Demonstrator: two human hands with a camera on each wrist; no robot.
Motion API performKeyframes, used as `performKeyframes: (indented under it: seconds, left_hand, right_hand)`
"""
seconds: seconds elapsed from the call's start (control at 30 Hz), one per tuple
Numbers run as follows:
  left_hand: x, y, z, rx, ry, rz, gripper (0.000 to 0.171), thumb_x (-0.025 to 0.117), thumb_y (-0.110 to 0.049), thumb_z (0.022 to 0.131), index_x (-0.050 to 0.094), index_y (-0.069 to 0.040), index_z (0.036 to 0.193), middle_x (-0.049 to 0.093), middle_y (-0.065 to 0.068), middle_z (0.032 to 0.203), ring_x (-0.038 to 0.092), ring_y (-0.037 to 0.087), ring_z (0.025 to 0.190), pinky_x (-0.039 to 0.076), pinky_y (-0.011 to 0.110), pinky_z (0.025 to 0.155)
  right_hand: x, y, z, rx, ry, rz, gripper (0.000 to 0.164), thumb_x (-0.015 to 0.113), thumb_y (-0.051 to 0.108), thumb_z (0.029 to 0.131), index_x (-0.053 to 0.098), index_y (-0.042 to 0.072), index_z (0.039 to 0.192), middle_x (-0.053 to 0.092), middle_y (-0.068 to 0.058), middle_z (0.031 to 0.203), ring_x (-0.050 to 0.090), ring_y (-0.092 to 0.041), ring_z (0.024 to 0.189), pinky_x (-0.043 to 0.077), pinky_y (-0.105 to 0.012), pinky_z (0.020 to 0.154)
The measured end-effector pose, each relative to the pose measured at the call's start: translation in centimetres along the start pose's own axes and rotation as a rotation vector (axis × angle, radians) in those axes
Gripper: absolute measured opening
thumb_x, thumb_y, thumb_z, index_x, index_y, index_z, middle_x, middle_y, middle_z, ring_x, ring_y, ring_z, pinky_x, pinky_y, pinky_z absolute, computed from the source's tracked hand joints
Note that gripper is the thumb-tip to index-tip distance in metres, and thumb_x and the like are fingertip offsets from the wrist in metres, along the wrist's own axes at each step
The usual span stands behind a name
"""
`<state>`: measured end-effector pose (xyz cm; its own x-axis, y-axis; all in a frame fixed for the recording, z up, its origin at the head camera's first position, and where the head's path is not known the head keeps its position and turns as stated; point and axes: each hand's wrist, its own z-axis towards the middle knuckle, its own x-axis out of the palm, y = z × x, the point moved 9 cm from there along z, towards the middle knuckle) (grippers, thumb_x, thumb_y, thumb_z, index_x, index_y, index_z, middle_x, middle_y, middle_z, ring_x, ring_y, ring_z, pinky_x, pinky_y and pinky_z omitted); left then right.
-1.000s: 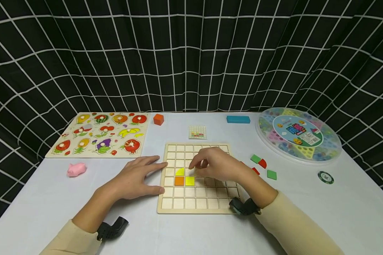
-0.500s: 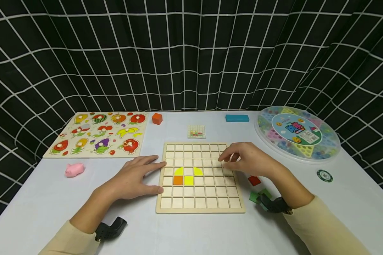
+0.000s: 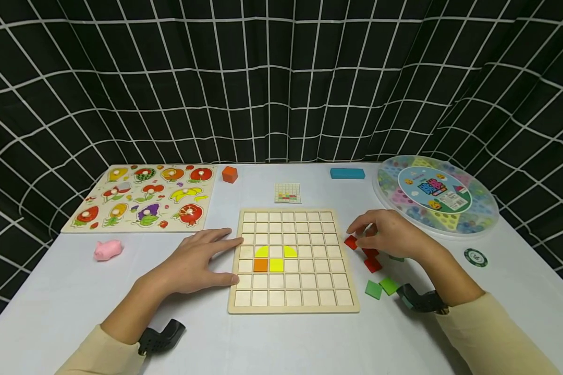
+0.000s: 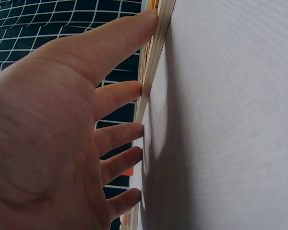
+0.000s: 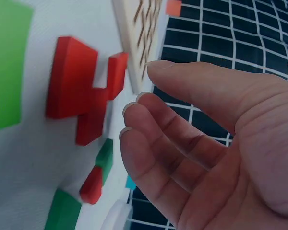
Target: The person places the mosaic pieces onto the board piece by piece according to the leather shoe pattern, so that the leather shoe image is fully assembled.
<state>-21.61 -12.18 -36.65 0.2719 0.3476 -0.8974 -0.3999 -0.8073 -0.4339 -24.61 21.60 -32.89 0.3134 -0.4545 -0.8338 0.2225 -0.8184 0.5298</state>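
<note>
A wooden grid board lies flat on the white table. In its cells sit an orange square tile, a yellow square tile and two yellow quarter-round tiles, one on the left and one on the right. My left hand touches the board's left edge with spread, extended fingers. Right of the board, my right hand hovers over several red tiles, fingers loosely bent. The right wrist view shows nothing between its thumb and fingers. Green tiles lie nearer me.
A small pattern card lies behind the board. Farther out are a fruit puzzle board, an orange cube, a pink pig, a blue block, a round clear bead case and a poker chip.
My right hand has left the grid and moved right to the red tiles. A second yellow quarter-round tile now shows where it was. The left hand stays at the board's edge.
</note>
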Motion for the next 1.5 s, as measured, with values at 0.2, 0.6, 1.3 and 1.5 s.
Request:
performKeyframes:
  seconds: [0.2,0.6,1.3,1.5]
  left_hand:
    - [-0.1,0.0,-0.1,0.004,-0.004,0.002,0.078,0.077,-0.058,0.083,0.054,-0.029,0.152,0.043,0.010,0.162,0.034,0.038,0.151,0.027,0.067,0.119]
    - [-0.1,0.0,-0.1,0.009,-0.007,0.007,0.078,0.077,-0.059,0.083,0.054,-0.029,0.152,0.043,0.010,0.162,0.034,0.038,0.151,0.027,0.066,0.119]
    - [0.1,0.1,-0.1,0.010,-0.008,-0.003,0.079,0.077,-0.059,0.083,0.054,-0.029,0.152,0.042,0.009,0.163,0.033,0.039,0.152,0.026,0.066,0.120]
    - [0.1,0.0,-0.1,0.014,-0.004,-0.014,0.079,0.076,-0.060,0.084,0.053,-0.029,0.152,0.042,0.010,0.163,0.032,0.040,0.152,0.025,0.067,0.120]
  right_hand:
    - [0.0,-0.9,0.0,0.024,0.000,-0.009,0.022,0.077,0.009,0.089,0.079,0.011,0.112,0.071,-0.008,0.108,0.054,-0.019,0.078,0.051,-0.030,0.060]
    - [-0.6,-2.7,-0.1,0.053,-0.011,-0.048,0.025,0.076,0.010,0.091,0.076,0.006,0.115,0.071,-0.009,0.105,0.058,-0.021,0.086,0.054,-0.029,0.068]
    - [-1.0,-4.4,1.3,0.167,-0.092,-0.172,0.027,0.074,0.008,0.089,0.070,0.003,0.115,0.071,-0.018,0.108,0.060,-0.033,0.098,0.058,-0.047,0.085]
    - [-1.0,-5.1,1.1,0.219,-0.099,-0.127,0.031,0.075,0.009,0.090,0.070,0.000,0.119,0.069,-0.018,0.109,0.059,-0.032,0.098,0.058,-0.041,0.082]
